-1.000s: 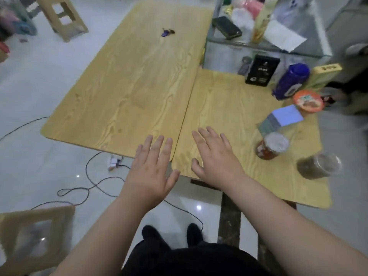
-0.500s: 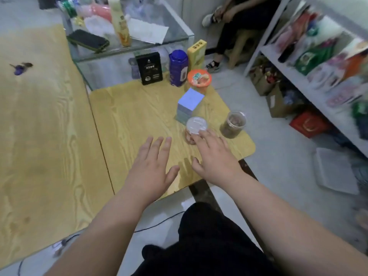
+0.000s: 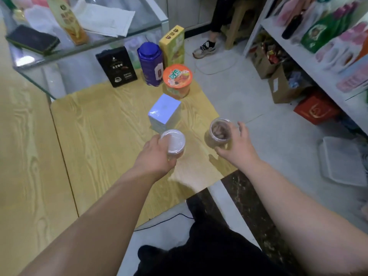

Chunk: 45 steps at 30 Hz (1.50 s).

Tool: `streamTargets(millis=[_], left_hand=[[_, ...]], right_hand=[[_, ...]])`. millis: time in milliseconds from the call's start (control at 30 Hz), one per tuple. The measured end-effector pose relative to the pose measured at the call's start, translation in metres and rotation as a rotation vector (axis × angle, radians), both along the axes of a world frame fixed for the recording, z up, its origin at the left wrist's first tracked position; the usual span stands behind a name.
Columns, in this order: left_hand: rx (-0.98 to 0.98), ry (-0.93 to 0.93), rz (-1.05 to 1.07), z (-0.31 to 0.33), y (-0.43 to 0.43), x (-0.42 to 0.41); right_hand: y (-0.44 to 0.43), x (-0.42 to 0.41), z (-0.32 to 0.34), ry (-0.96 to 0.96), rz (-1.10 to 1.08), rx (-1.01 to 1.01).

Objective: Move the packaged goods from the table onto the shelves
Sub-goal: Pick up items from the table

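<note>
Jar [image 3: 172,143] in left hand [image 3: 157,157] is pale-lidded; tub [image 3: 218,133] in right hand [image 3: 238,149], brown-filled.

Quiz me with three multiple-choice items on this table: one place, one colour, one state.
1. Where is the pale blue square cardboard box? A on the white shelves; B on the wooden table, just beyond the pale-lidded clear plastic jar; C on the floor.
2. What colour is the tall round canister beside the black cardboard box? A dark blue; B green; C red.
3. What is the right grip doing? A lying flat on the table; B holding the clear plastic jar of brown contents; C out of view.
Answers: 1 B, it stands behind the jar the left grip holds; 2 A, body and lid are blue; 3 B, fingers curl round it.
</note>
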<state>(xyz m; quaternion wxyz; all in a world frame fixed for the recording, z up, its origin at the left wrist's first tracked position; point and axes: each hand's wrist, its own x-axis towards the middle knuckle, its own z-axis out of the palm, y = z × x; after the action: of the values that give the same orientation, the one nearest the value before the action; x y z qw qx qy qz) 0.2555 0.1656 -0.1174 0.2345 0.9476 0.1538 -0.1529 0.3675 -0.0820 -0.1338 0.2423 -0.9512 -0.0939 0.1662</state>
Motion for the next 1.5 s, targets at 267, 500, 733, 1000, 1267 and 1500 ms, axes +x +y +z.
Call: streamTargets(millis=[267,500,733,1000,1267,1500], left_hand=[[-0.269,-0.106,0.366,-0.045,-0.03,0.032],[-0.584,-0.211,0.695,-0.034,-0.026,0.009],[-1.16,-0.445,1.265,0.001,-0.014,-0.076],[-1.371,-0.967,1.651,0.062,-0.008,-0.215],[-1.18,-1.424,1.672,0.112,-0.059,-0.397],[-0.854,-1.689,1.895,0.144,-0.119,-0.573]], right_hand=[[0.015,0.032,-0.038,0.155,0.299,0.307],[0.042,0.036,-0.029,0.444,0.153,0.581],[0.117,0.013,0.02,0.968,0.271,0.76],[0.219,-0.117,0.075,1.288,0.648,0.676],[0.242,-0.307,0.115,1.508,1.014,0.535],[0.235,-0.506,0.156,1.605,1.321,0.417]])
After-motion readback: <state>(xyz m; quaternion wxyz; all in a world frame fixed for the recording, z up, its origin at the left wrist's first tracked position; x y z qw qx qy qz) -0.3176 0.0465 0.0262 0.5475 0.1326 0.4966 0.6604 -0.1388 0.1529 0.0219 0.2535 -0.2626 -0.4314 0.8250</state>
